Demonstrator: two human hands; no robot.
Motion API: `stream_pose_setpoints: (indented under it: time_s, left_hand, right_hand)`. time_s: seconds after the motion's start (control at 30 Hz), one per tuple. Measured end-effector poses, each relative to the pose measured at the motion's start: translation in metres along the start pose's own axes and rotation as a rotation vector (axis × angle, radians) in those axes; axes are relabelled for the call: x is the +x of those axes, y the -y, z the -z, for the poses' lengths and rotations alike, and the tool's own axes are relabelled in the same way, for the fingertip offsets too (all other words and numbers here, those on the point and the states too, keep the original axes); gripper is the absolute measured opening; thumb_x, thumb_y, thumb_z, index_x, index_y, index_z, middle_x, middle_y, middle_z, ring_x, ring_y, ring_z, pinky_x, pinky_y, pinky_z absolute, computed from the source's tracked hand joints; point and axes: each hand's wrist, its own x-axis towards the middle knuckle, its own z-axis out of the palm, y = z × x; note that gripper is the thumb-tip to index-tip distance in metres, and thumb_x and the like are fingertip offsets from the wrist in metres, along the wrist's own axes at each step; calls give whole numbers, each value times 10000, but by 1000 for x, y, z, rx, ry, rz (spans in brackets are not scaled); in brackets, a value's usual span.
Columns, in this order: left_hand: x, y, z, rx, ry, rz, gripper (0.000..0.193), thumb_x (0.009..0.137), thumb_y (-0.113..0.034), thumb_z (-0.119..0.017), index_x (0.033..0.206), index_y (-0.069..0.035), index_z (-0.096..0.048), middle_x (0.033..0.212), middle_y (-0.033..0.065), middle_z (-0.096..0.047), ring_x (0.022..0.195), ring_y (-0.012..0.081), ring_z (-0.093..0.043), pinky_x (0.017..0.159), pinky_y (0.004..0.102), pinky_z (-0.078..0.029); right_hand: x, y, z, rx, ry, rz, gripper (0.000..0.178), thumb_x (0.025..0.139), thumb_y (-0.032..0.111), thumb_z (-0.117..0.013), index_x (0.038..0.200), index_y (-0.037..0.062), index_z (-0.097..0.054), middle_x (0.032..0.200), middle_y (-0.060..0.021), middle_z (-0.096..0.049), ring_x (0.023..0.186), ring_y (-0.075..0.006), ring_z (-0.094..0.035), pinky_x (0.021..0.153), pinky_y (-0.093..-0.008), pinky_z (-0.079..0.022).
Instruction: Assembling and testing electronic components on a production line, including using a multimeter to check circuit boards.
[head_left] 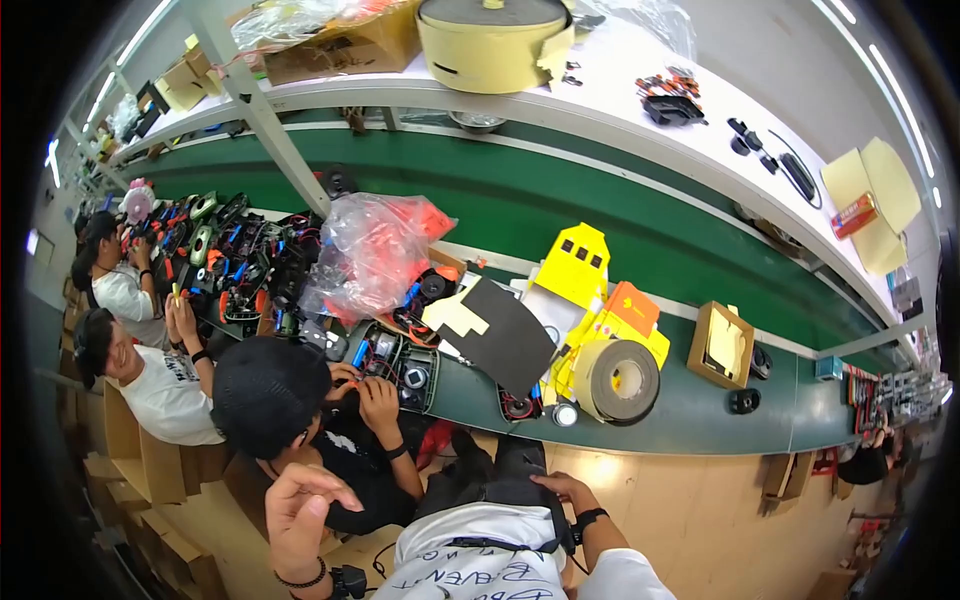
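Note:
My left hand (302,503) is raised at the lower left, in front of a seated co-worker in a black cap (270,390). Its fingers bend loosely forward, the thumb stands apart, and nothing shows in it. At my right hip, my right hand (568,488) rests against my dark trousers (515,458), its visible fingers stretched out and holding nothing I can see. On the green workbench ahead lie a big roll of dark grey tape (600,378), a black sheet (495,335) and yellow cut-out pieces (575,262). The co-worker's hands (378,403) are at an open device housing (415,375).
Clear plastic bags (370,250) and many device housings (250,255) crowd the bench's left. A small cardboard box (720,345) stands right. Above runs a white shelf (600,95) bearing a round cream-coloured appliance (490,50). Two more people (160,390) sit farther left.

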Motion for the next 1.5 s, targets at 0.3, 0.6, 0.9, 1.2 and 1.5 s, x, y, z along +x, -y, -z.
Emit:
stream_pose_setpoints:
  time_s: [0.3,0.6,0.9,1.2,1.5]
  left_hand:
    - [17,6,-33,-222,392,245,250,1039,-56,-503,1266,37,-552,1142,94,-632,1109,147,-608,973,306,-485]
    - [-5,16,-81,-107,322,126,239,1048,-178,-527,1192,5,-576,1017,57,-656,928,118,-614,831,277,-504]
    - [-41,83,-144,-191,287,167,286,1073,-236,-486,1241,-12,-543,1049,7,-592,976,82,-552,905,259,-448]
    - [-49,97,-175,-46,309,153,315,1076,-283,-474,1236,-22,-545,1040,7,-587,999,84,-557,904,266,-451]
    - [-30,73,-137,0,442,149,315,1070,-283,-487,1238,-23,-546,1043,27,-594,976,93,-548,884,267,-449]
  right_hand:
    - [25,-47,20,110,-292,415,426,738,172,-891,994,-33,-619,836,-117,-730,850,-223,-718,821,-356,-597]
    - [-23,-33,53,-550,-228,470,429,883,369,-700,1132,21,-679,1048,-166,-732,951,-252,-689,831,-385,-552]
    - [-208,-53,72,-501,216,490,214,927,164,-646,1072,24,-718,891,-60,-708,812,-238,-652,728,-410,-552]
    - [-110,-159,90,-611,2,710,252,941,180,-647,1080,-26,-697,851,-72,-689,807,-246,-646,731,-408,-547]
    - [-80,-152,20,-840,-423,867,278,949,188,-646,1093,-48,-678,857,-85,-689,824,-245,-651,745,-395,-549]
